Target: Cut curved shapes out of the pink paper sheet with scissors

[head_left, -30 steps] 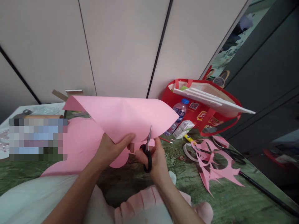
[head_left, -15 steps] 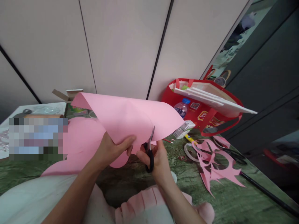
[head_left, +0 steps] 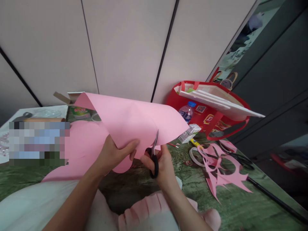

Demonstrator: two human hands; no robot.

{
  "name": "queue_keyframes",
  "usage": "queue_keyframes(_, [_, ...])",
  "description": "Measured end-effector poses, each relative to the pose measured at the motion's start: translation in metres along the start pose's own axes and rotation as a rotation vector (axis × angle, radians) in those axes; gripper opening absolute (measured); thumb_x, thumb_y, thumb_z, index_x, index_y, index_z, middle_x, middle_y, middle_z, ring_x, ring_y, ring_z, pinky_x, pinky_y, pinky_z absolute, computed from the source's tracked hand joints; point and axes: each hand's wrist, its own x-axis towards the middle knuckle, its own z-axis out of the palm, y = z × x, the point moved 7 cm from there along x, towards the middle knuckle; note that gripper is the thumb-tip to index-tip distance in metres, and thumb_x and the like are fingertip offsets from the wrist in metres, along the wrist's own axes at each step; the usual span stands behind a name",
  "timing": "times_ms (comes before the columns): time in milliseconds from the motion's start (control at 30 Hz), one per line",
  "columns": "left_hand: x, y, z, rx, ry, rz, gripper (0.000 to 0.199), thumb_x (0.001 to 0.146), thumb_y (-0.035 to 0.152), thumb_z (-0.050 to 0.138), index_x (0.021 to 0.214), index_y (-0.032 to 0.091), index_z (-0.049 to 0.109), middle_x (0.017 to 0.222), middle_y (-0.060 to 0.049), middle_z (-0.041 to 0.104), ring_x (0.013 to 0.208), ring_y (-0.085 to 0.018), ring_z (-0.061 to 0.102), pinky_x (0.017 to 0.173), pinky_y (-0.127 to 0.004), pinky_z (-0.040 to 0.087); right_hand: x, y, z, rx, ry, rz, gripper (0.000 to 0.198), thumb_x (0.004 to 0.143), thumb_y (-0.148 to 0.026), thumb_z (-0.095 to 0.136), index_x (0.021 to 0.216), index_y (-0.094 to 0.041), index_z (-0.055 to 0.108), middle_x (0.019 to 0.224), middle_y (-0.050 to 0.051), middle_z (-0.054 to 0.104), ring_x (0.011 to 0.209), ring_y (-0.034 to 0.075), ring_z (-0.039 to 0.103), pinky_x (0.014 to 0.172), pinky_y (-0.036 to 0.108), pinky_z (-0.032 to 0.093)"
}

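Note:
A large sheet of pink paper (head_left: 130, 118) is held up in front of me, its far side curling over. My left hand (head_left: 119, 152) pinches its lower edge, thumb on top. In my right hand (head_left: 162, 162) is a pair of scissors (head_left: 155, 160) with black handles, fingers through the loops. The blades point away from me and lie against the sheet, at its near right edge. Beneath, another pink paper piece (head_left: 84, 141) with rounded edges lies on the green table (head_left: 243, 211).
Pink paper scraps (head_left: 226, 173), a roll of white tape (head_left: 196, 156) and a yellow glue stick (head_left: 195, 142) lie on the right. Behind them stand a small white box (head_left: 190, 133), a bottle (head_left: 187, 112) and a red bag (head_left: 209, 109). A black rod (head_left: 276, 199) runs along the right edge.
The sheet's left curled end has shifted slightly up and to the right. Both hands and the scissors stay almost in place.

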Motion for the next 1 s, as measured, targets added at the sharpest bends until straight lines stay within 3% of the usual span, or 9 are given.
queue_keyframes(300, [0.0, -0.001, -0.003, -0.01, 0.032, -0.019, 0.03, 0.078, 0.02, 0.059, 0.049, 0.016, 0.05, 0.041, 0.004, 0.051, 0.041, -0.008, 0.05, 0.046, -0.02, 0.043, 0.001, 0.006, -0.001, -0.007, -0.008, -0.009, 0.063, 0.052, -0.025, 0.082, 0.098, -0.023, 0.039, 0.051, -0.011, 0.047, 0.043, 0.008, 0.042, 0.04, 0.017, 0.036])
queue_keyframes(600, [0.0, 0.0, -0.005, -0.005, 0.054, -0.02, 0.029, 0.077, 0.019, 0.06, 0.05, 0.017, 0.049, 0.041, 0.004, 0.051, 0.042, -0.008, 0.049, 0.045, -0.02, 0.043, 0.002, 0.008, -0.002, -0.011, -0.03, -0.049, 0.076, 0.056, -0.027, 0.081, 0.119, -0.021, 0.038, 0.052, -0.009, 0.051, 0.044, 0.011, 0.048, 0.039, 0.018, 0.038])
queue_keyframes(1000, [0.001, -0.002, -0.009, 0.026, 0.084, -0.004, 0.025, 0.076, 0.02, 0.061, 0.053, 0.016, 0.05, 0.042, 0.004, 0.051, 0.042, -0.008, 0.05, 0.043, -0.02, 0.043, 0.004, 0.013, -0.004, -0.023, 0.009, -0.045, 0.075, 0.059, -0.022, 0.08, 0.123, -0.02, 0.04, 0.055, -0.006, 0.058, 0.041, 0.009, 0.049, 0.037, 0.016, 0.037])
